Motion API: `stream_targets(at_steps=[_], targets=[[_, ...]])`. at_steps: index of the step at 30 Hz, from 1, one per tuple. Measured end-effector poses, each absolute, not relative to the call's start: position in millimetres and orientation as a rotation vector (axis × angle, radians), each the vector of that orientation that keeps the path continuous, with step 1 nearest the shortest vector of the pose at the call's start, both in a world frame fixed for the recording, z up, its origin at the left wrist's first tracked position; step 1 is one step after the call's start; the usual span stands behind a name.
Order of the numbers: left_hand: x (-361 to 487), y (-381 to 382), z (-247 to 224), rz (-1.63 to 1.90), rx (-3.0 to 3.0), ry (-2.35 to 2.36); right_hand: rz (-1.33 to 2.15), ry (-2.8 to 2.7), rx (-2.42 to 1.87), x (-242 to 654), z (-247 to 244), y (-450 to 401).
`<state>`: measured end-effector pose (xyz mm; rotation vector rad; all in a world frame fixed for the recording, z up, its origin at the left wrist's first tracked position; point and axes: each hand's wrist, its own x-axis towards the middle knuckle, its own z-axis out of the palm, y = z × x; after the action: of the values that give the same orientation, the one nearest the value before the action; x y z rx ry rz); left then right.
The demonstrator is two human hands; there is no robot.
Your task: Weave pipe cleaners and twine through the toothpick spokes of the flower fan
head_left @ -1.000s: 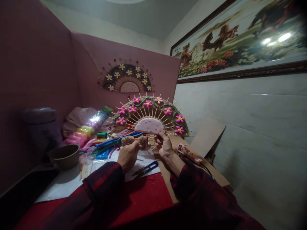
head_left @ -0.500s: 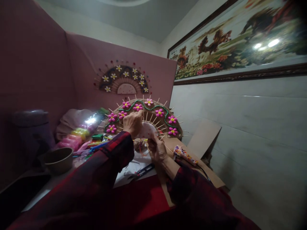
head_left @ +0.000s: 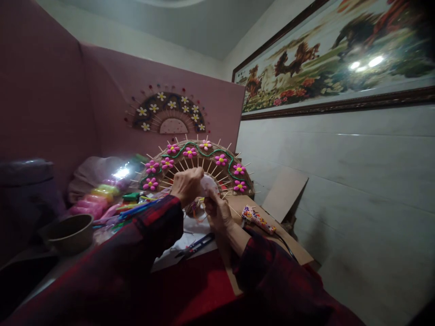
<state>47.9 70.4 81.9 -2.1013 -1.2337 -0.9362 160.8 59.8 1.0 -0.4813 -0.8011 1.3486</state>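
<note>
A fan-shaped craft piece (head_left: 196, 151) stands upright before me, its brown twine band carrying pink flowers, a wavy green cord and thin wooden sticks. At its lower middle is a pale half-round piece with small spots (head_left: 210, 184). My left hand (head_left: 187, 185) is closed on that pale piece from the left, its fingertips at the upper edge. Lower down on the right, my right hand (head_left: 219, 212) pinches the same piece between thumb and fingers. My hands hide much of it, so I cannot tell whether it is fixed to the fan.
Thread snips (head_left: 195, 248) lie on white paper. A flower-patterned glue gun (head_left: 258, 219) rests on brown cardboard at right. At left are a bowl (head_left: 70, 233) and bagged coloured clay (head_left: 98, 199). Another flowered fan (head_left: 170, 113) hangs against the pink panel (head_left: 217, 99).
My left hand has moved down along the pale piece, uncovering more of the sticks above. The right hand keeps its pinch. The whole view has shifted slightly.
</note>
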Motion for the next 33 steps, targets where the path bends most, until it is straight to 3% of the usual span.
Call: stream_targets(at_steps=[10, 22, 28, 33], targets=[[59.6, -28.1, 2.9, -0.662, -2.865, -0.243, 1.362, -0.752, -0.484, 163.5, 2.5, 61.6], [94.3, -68.8, -23.3, -0.442, -3.45, 0.194, 1.329, -0.762, -0.478, 165.0, -5.5, 68.2], [109.0, -77.5, -34.6, -0.385, -3.544, 0.107, 1.314, -0.774, -0.504, 165.0, -4.2, 66.2], [71.5, -54.5, 22.8, -0.899, -3.311, -0.357, 1.274, -0.821, -0.577, 165.4, -3.4, 64.6]])
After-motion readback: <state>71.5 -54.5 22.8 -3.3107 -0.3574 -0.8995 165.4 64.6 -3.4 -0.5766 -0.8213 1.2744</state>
